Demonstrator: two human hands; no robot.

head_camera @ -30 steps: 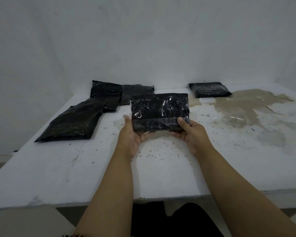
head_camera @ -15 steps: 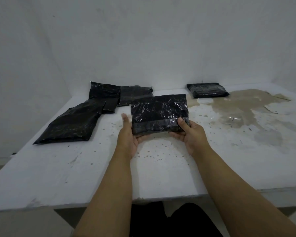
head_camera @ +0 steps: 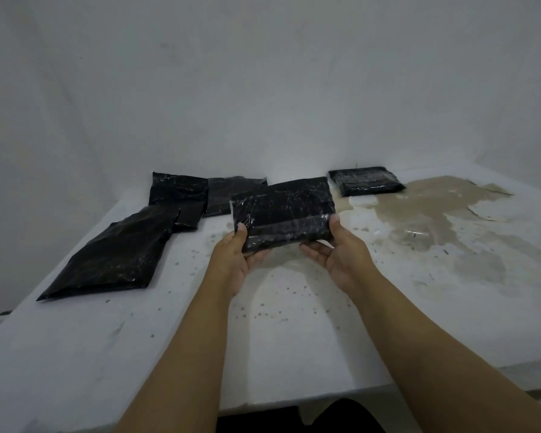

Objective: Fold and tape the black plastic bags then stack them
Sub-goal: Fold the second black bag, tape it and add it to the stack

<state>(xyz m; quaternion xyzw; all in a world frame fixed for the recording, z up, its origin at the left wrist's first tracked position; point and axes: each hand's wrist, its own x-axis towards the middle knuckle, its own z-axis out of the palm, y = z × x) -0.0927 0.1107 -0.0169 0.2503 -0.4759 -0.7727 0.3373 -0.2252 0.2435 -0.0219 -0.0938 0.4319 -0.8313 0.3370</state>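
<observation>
Room: bare white walls meeting behind a white table (head_camera: 75, 354), its paint worn to a brown patch (head_camera: 444, 210) at the right.
Edges: near table edge crosses below the forearms; bare tabletop lies between the hands and that edge.
Held bag: folded, taped black bag (head_camera: 283, 210) above the table's middle, left hand (head_camera: 231, 260) and right hand (head_camera: 341, 254) gripping its near corners, thumbs on top.
Other bags: unfolded bags (head_camera: 113, 254) left; taped bag (head_camera: 366, 181) far right.
Change: the held bag now tilts, its right end higher.
</observation>
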